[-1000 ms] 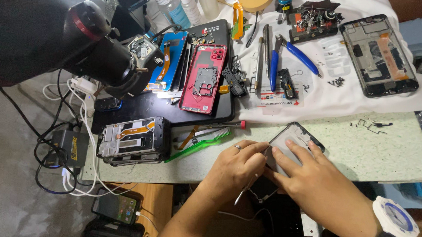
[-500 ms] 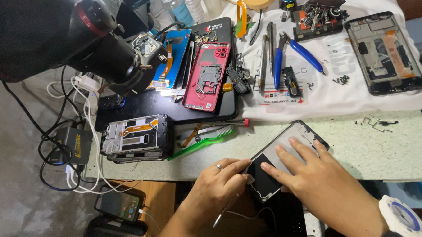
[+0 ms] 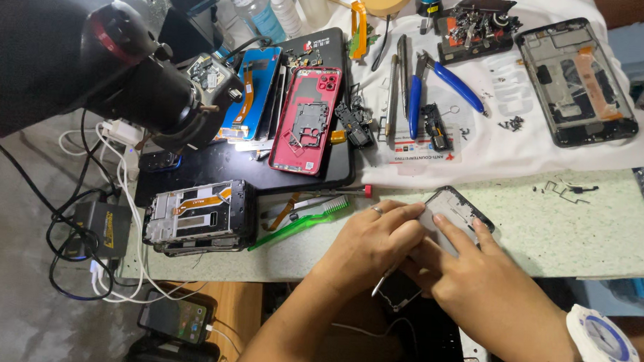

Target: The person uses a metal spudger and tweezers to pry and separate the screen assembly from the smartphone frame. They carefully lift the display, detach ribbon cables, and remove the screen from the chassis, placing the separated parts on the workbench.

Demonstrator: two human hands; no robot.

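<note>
1. Lower centre of frame: both my hands are on a dark phone (image 3: 454, 212) lying at the near edge of the green worktop (image 3: 587, 236), its lower end hanging past the edge toward me.
2. Left hand (image 3: 366, 241) is curled over the phone's left side, fingers closed around a thin metal tool (image 3: 384, 281) that points down past the worktop edge. I can't see the tip, so I can't tell where it meets the phone.
3. Right hand (image 3: 487, 289), with a white wristwatch (image 3: 604, 344), lies flat with fingers spread narrow and fingertips pressing on the phone's face. It pins the phone and grips nothing.
4. Risk: the phone overhangs the edge, so if the right hand eases off while the left pries, I judge it could tip off toward my lap.
5. Risk: too much leverage from the tool could crack the panel or slip into my right fingers, which sit just beside it.
6. Risk: loose black screws (image 3: 511, 124) on the white cloth (image 3: 526, 157) in the upper right, and small clips (image 3: 564, 189) on the worktop near the phone; a sudden jerk could scatter them.
7. Left of my hands: green toothbrush (image 3: 302, 222), red-tipped screwdriver (image 3: 336, 192), a stripped phone frame (image 3: 199, 215). Close to the left elbow's path, easy to knock.
</note>
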